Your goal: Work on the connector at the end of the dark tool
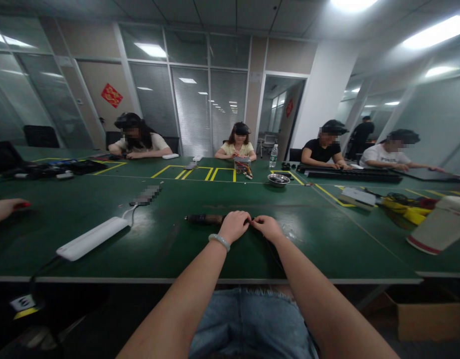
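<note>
A dark, stick-shaped tool (207, 219) lies sideways on the green table, its thin tip pointing left. My left hand (235, 225), with a pale bangle at the wrist, is closed around the tool's right end. Close beside it, my right hand (267, 227) pinches at the same end, where a dark cable (273, 252) runs down toward the table's front edge. The fingertips of both hands nearly meet, and the small part between them is hidden. A crumpled piece of clear plastic (289, 232) lies just right of my right hand.
A white power strip (93, 239) lies at the left, near another person's hand (7, 209). Beyond my hands are a metal bowl (278, 180) and a water bottle (273, 155). At the right stands a pale container (439, 224). Several people sit across the green table (140, 264).
</note>
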Demonstrator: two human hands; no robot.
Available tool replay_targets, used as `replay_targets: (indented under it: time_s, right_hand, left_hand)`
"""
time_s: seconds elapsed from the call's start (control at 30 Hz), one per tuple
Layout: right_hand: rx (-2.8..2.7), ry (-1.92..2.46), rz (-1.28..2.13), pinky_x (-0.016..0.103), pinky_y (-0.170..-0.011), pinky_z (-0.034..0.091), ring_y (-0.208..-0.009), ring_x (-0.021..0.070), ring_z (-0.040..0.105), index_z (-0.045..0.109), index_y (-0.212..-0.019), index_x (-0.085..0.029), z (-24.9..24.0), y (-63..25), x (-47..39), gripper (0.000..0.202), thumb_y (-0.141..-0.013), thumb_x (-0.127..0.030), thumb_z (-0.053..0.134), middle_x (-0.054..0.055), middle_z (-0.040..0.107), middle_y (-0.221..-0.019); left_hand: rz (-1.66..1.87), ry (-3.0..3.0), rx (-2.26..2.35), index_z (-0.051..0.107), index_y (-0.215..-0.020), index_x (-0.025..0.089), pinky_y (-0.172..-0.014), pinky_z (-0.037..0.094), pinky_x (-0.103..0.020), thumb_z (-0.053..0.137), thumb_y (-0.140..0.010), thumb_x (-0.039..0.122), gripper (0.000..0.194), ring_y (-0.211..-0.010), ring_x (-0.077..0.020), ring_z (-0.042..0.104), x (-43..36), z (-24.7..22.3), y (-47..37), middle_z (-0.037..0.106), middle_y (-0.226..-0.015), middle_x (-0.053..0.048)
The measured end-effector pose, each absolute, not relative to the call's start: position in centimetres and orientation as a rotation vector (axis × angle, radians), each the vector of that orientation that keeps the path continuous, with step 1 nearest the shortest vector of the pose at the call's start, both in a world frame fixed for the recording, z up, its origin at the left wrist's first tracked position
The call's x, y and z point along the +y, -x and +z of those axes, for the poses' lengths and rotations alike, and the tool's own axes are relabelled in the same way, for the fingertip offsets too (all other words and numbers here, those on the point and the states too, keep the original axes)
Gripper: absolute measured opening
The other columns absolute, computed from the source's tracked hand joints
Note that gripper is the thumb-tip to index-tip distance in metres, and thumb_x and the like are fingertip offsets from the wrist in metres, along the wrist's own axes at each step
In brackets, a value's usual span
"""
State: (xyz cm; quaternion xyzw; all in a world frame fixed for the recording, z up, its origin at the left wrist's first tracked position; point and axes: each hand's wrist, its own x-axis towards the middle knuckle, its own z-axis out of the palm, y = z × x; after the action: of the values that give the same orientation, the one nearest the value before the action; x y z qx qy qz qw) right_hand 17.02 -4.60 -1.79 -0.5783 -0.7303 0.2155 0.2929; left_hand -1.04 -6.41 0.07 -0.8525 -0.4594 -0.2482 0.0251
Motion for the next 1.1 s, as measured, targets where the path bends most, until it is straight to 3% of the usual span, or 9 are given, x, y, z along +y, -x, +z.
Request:
replay_targets:
  time_s: [0.3, 0.47, 0.67, 0.97, 1.1]
  right_hand:
    - [-1.96, 1.509, 0.539, 0.02, -0.054, 0.037, -0.067, 0.0138, 0.059, 0.073, -0.078, -0.022, -1.89, -17.13, -4.52, 0.026, -0.08, -0.046, 0.061, -0.001, 0.068, -0.073]
    - [-1.97, 1.517, 0.545, 0.021, -0.052, 0.035, -0.064, 0.0135, 0.058, 0.073, -0.079, -0.022, -2.05, -17.16, -4.51, 0.029, -0.08, -0.047, 0.06, -0.001, 0.067, -0.072]
    - [-1.968, 1.529, 0.531, 0.021, -0.054, 0.036, -0.066, 0.0141, 0.058, 0.073, -0.08, -0.022, -1.97, -17.12, -4.54, 0.028, -0.08, -0.047, 0.06, 0.0, 0.068, -0.073]
    - [-1.974, 1.541, 0.543, 0.021, -0.054, 0.036, -0.064, 0.0133, 0.058, 0.073, -0.08, -0.021, -1.97, -17.08, -4.41, 0.028, -0.081, -0.047, 0.06, 0.0, 0.069, -0.074]
    - [-1.971, 1.54, 0.536, 0.021, -0.054, 0.035, -0.063, 0.0134, 0.058, 0.073, -0.08, -0.021, -2.0, -17.09, -4.43, 0.029, -0.08, -0.047, 0.06, 0.0, 0.068, -0.073]
  left_hand:
    - [-0.79, 2.635, -1.396, 0.061, -0.097, 0.021, -0.087, 0.042, -0.034, 0.056, -0.087, 0.022, 0.011, -0.095, -0.0203, 0.057, -6.27, -0.03, 1.14, 0.064, -0.098, -0.003]
    - [-0.796, 2.655, -1.374, 0.061, -0.092, 0.023, -0.088, 0.042, -0.033, 0.056, -0.087, 0.021, 0.008, -0.094, -0.0194, 0.058, -6.19, -0.05, 1.19, 0.065, -0.097, -0.001]
    - [-0.814, 2.626, -1.413, 0.059, -0.103, 0.021, -0.087, 0.042, -0.034, 0.058, -0.086, 0.023, 0.017, -0.096, -0.0209, 0.058, -6.25, -0.16, 1.15, 0.064, -0.1, -0.004]
    - [-0.792, 2.657, -1.369, 0.062, -0.093, 0.021, -0.088, 0.042, -0.033, 0.056, -0.087, 0.02, 0.009, -0.096, -0.0196, 0.058, -6.15, -0.17, 1.2, 0.064, -0.099, -0.003]
    - [-0.802, 2.641, -1.378, 0.061, -0.1, 0.022, -0.088, 0.042, -0.034, 0.057, -0.086, 0.022, 0.014, -0.096, -0.0203, 0.058, -6.08, -0.27, 1.15, 0.064, -0.101, -0.003]
